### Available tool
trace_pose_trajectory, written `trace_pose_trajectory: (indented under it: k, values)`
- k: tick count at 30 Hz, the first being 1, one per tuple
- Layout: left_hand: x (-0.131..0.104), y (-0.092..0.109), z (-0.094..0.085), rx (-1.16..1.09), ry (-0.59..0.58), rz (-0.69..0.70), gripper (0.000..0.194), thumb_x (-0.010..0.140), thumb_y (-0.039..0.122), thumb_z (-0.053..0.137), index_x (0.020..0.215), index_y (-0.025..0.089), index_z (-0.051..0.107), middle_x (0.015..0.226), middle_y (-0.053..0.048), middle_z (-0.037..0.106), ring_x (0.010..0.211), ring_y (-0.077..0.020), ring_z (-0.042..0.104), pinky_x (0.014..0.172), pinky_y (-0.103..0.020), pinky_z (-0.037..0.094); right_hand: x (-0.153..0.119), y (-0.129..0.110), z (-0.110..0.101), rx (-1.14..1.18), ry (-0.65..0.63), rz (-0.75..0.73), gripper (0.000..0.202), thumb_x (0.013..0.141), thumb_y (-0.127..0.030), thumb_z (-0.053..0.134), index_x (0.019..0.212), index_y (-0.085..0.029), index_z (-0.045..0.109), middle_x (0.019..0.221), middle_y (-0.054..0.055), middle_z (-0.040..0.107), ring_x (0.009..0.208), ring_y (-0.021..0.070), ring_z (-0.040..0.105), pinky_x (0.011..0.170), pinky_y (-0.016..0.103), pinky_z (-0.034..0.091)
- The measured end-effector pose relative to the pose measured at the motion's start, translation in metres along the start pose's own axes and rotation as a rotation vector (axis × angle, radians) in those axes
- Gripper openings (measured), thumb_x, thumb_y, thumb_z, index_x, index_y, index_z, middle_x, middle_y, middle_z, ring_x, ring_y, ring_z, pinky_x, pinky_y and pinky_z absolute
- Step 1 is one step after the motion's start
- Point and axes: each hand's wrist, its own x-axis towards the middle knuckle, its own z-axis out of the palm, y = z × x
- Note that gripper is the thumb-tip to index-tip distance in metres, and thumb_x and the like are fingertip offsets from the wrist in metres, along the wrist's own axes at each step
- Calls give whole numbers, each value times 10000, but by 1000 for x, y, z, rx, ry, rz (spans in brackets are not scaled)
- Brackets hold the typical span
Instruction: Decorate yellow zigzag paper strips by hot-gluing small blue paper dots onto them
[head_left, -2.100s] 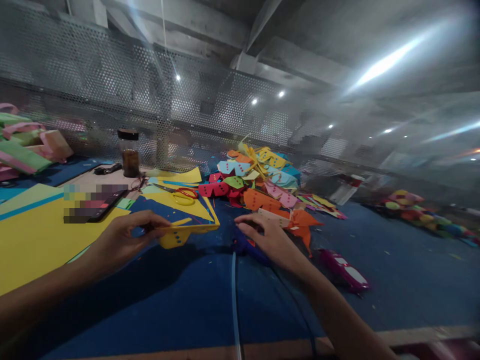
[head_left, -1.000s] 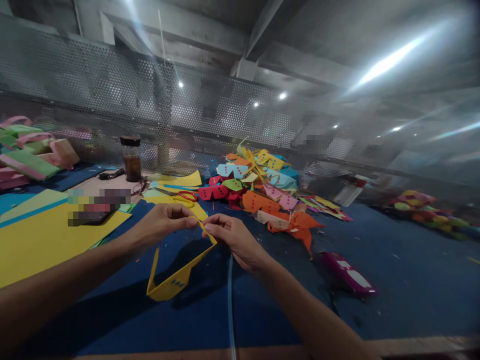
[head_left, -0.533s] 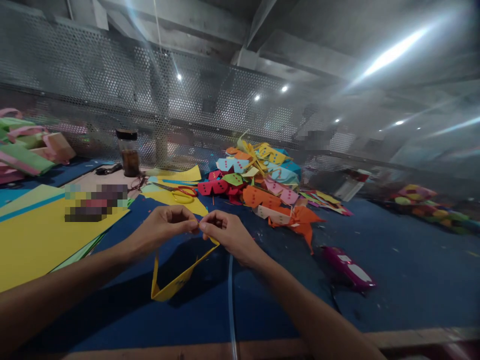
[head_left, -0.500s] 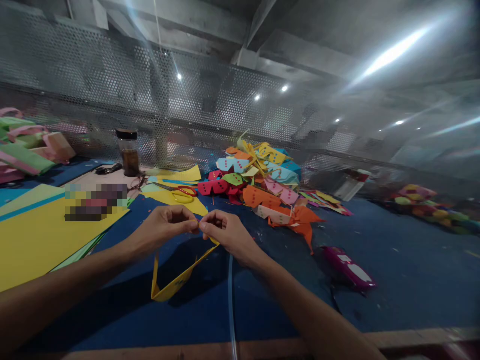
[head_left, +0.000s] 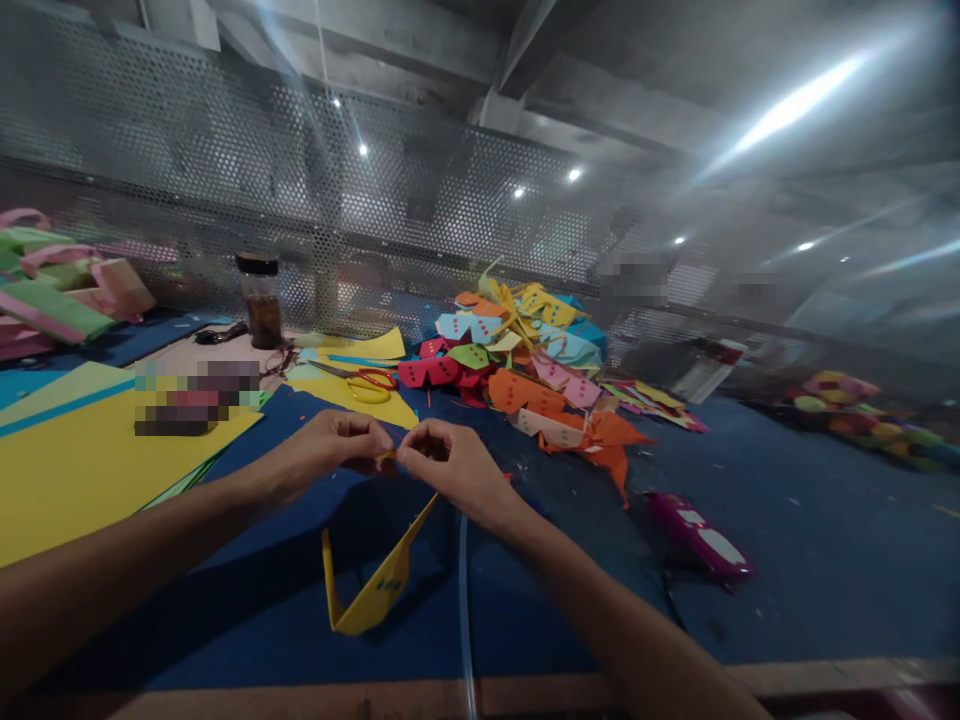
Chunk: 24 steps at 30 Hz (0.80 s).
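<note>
A folded yellow paper strip (head_left: 371, 600) with dark dots hangs in a bent loop below my hands, over the blue table. One side of it runs up behind my right hand (head_left: 454, 465), whose thumb and fingers are pinched together. My left hand (head_left: 349, 442) is closed too, its fingertips meeting those of the right. A small bit of yellow paper shows at the fingertips; exactly how it is gripped is partly hidden. The strip's left end stands up below my left wrist, seemingly apart from the hand.
Scissors (head_left: 367, 383) lie on yellow paper beyond my hands. Behind them is a heap of dotted paper shapes (head_left: 525, 395). Yellow sheets (head_left: 67, 480) and a dark-lidded jar (head_left: 262, 305) are left; a purple pouch-like object (head_left: 697, 535) lies right. A thin pale tube (head_left: 465, 610) crosses the front.
The hanging yellow strip has swung lower and slightly right, showing its dots more. Its left end has come away from near my left hand. Both hands stay pinched together in nearly the same place.
</note>
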Motion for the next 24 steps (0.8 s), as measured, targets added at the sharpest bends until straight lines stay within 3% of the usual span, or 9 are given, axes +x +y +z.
trace_pose_trajectory:
  k: [9, 18, 24]
  values:
    - [6, -9, -2, 34, -51, -1, 257, 655, 456, 827, 692, 221, 729, 692, -24, 781, 698, -206, 725, 698, -334, 560, -1, 0, 0, -79, 23, -3, 66, 840, -214, 679, 800, -185, 722, 740, -18, 693, 668, 128, 562, 621, 246, 410]
    - [5, -6, -7, 103, -107, 23, 181, 692, 382, 780, 719, 212, 722, 715, -20, 780, 736, -207, 738, 766, -356, 573, -3, -3, 1, -101, -2, 8, 70, 855, -202, 677, 812, -186, 730, 750, -15, 693, 683, 130, 553, 640, 253, 409]
    - [-1, -6, -3, 181, -81, 92, 117, 742, 315, 746, 711, 207, 715, 706, 2, 745, 704, -177, 675, 683, -289, 497, -5, -2, 4, -102, -20, 20, 80, 863, -227, 685, 819, -184, 735, 751, -15, 694, 678, 129, 559, 626, 247, 407]
